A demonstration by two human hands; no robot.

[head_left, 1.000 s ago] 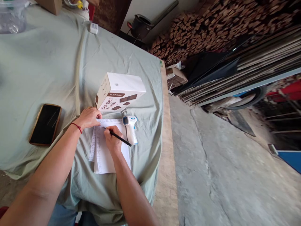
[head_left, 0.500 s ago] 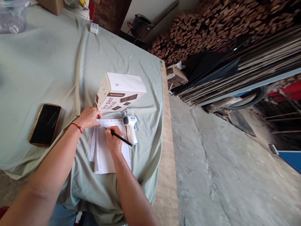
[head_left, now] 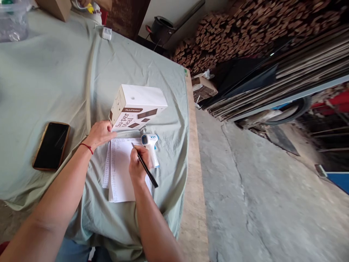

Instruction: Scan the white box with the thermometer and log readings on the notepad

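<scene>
My right hand [head_left: 139, 163] is closed around a black pen [head_left: 147, 169]. Its tip points at the upper part of a lined notebook page [head_left: 122, 174], where handwriting runs along the top and left margin. A white infrared thermometer [head_left: 153, 151] lies beside the notebook, partly behind my right hand. At the lower left corner of a white "Super Meal" box [head_left: 144, 96], my left hand [head_left: 100, 134] has its fingers curled, thumb along the bottom edge; some fingertips are hidden. The box stands just beyond the notebook.
A phone [head_left: 51, 145] lies to the left on the green tablecloth [head_left: 62, 80]. Farther back are a small white adapter [head_left: 107, 33] and a plastic tub [head_left: 13, 22]. The wooden table edge [head_left: 195, 174] runs along the right, above a concrete floor [head_left: 231, 203]. Stacked firewood [head_left: 245, 36] stands behind.
My right hand has moved right across the page and the pen has tilted more upright in view. My left hand has shifted off the page's top corner to the box corner, fingers curling.
</scene>
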